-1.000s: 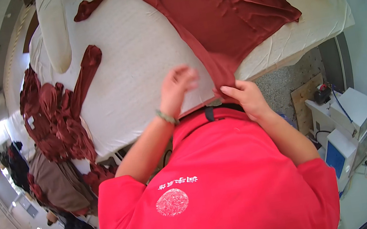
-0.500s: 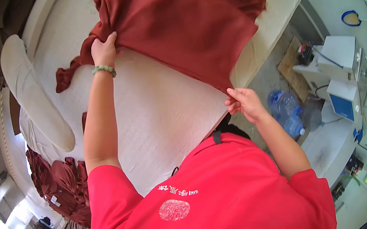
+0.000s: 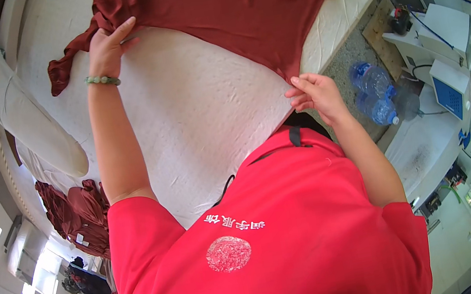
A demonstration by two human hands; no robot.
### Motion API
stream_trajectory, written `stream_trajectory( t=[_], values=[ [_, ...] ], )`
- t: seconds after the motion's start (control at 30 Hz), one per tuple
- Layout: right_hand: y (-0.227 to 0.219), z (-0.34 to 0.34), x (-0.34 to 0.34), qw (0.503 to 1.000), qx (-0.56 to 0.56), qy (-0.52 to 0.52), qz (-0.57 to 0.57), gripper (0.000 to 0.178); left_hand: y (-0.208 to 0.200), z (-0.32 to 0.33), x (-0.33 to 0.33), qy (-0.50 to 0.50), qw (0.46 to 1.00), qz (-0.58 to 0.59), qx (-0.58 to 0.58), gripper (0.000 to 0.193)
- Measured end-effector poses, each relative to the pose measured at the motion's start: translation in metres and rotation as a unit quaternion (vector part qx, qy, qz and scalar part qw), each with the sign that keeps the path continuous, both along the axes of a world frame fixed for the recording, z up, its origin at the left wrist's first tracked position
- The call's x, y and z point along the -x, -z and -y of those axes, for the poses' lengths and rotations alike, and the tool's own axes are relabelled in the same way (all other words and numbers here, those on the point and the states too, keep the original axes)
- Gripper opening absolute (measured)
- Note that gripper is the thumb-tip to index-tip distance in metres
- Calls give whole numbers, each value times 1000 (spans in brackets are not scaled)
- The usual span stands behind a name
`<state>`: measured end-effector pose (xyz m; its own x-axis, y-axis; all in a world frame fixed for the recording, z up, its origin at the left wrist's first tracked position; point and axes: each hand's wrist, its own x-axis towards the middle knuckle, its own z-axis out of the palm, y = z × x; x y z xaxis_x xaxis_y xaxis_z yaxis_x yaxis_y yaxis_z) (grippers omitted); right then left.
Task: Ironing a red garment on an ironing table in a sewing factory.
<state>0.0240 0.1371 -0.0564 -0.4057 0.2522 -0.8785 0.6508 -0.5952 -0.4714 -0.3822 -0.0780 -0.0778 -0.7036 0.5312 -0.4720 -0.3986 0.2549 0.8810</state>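
Note:
A dark red, silky garment [image 3: 233, 15] lies spread over a padded white table [image 3: 199, 109], its upper part running out of the picture. One narrow sleeve-like end stretches to the left, bunched and creased. At the garment's near left edge, my left hand [image 3: 109, 50] has its thumb and fingers apart, touching or just beside the cloth. A green bead bracelet [image 3: 103, 80] circles that wrist. Closer to me on the right, my right hand [image 3: 318, 95] pinches the garment's pointed lower corner between thumb and fingers at the table's edge.
A long white padded ironing arm [image 3: 27, 112] stands left of the table. Below it hangs a heap of dark red garments [image 3: 77, 215]. To the right, large clear plastic bottles [image 3: 374, 91] stand on the floor near white box-shaped equipment [image 3: 453, 85] with cables.
The garment has settled flatter on the table and shifted farther up in view. My left hand has loosened its grip and spread its fingers; my right hand still pinches the corner.

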Motion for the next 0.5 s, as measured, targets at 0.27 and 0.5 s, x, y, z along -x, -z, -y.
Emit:
stream_trajectory(
  t=[0.27,0.5],
  values=[
    [-1,3,5,1000,5,10,6,27,-1,0,12,67,995,-11,77,31],
    [5,5,3,1000,6,20,14,31,12,9,12,3,999,-12,30,26]
  ],
)
